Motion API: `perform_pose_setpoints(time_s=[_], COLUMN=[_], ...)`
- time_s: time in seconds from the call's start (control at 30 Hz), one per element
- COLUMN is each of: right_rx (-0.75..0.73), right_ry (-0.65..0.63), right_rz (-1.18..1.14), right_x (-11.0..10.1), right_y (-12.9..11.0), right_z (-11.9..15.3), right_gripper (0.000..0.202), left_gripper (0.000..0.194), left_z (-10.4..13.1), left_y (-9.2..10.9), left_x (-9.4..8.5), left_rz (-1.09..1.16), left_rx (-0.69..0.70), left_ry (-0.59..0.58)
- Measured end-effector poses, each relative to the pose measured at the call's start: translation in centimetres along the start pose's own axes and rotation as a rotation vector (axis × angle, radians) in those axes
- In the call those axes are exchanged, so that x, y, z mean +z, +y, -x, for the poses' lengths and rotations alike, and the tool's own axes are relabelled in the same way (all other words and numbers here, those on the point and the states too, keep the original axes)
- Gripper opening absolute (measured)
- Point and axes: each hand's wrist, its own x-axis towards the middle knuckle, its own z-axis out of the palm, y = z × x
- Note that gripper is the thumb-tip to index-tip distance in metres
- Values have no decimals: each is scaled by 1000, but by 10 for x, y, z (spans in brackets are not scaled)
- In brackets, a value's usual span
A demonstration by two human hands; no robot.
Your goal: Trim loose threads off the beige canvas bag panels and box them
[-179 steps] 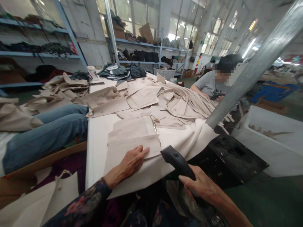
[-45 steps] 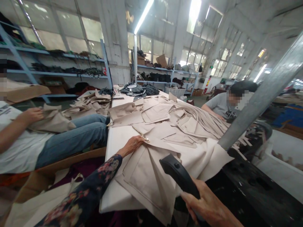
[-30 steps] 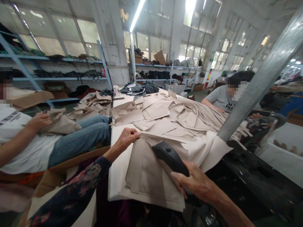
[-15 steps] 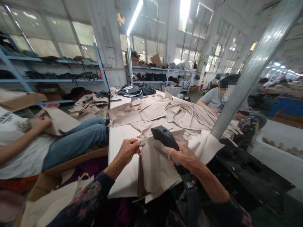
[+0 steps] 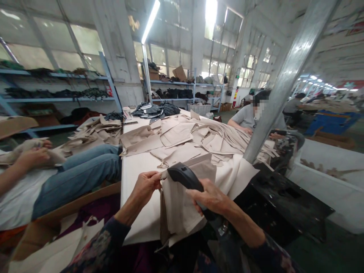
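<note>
Folded beige fabric (image 5: 182, 208) hung below the fingers of the left hand (image 5: 145, 187), pinched tight on its upper edge; the right hand (image 5: 212, 195) wrapped a curved black handheld tool (image 5: 185, 176), nose beside that pinch. Edge work seemed in hand, calling for a taut hold.

The curved plastic tool (image 5: 183, 176) at centre was black, the folded fabric piece (image 5: 182, 208) below it beige. At lower left, a navy cloth sleeve (image 5: 99, 242) bore flowers; at left, denim trousers (image 5: 79, 182) were blue.
</note>
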Motion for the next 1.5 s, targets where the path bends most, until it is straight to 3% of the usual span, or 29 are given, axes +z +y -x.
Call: perform_pose_setpoints(time_s=[0.2,0.37,0.47,0.67,0.8,0.87,0.97,1.07,1.13,1.17,1.23,1.3,1.4,1.5], right_rx=[-123,-91,-77,-42,-28,-13,21,55,78,87,101,113,129,142], right_ry=[117,149,140,170,184,179,182,191,183,180,176,172,169,155], right_rz=[30,81,124,88,132,154,184,206,212,212,205,191,174,166], right_x=[-25,-39,-40,-45,-52,-52,-52,-53,-53,-54,-53,-52,-50,-47], right_y=[-9,-6,4,23,26,27,31,41,49,52,56,57,56,57], right_z=[14,40,50,60,68,74,82,88,91,91,91,91,89,85], right_gripper=[27,30,31,32,33,33,30,24,23,23,24,23,23,23], left_gripper=[21,24,20,15,17,20,24,23,25,27,29,26,15,21], left_z=[-33,-66,-63,-32,-49,-61,-61,-37,-15,-4,14,27,39,43], left_y=[43,100,118,114,132,132,94,16,-39,-62,-94,-110,-116,-116], left_x=[-16,-16,-3,32,33,28,19,12,9,8,9,13,22,30], left_rz=[-153,-614,-751,-891,-893,-898,-960,-1005,-1028,-1034,-1001,-919,-713,-390], left_rx=[174,530,736,1132,1200,1234,1243,1225,1216,1195,1132,988,627,261], left_ry=[126,419,534,386,341,235,-73,-472,-646,-670,-629,-479,-165,169])
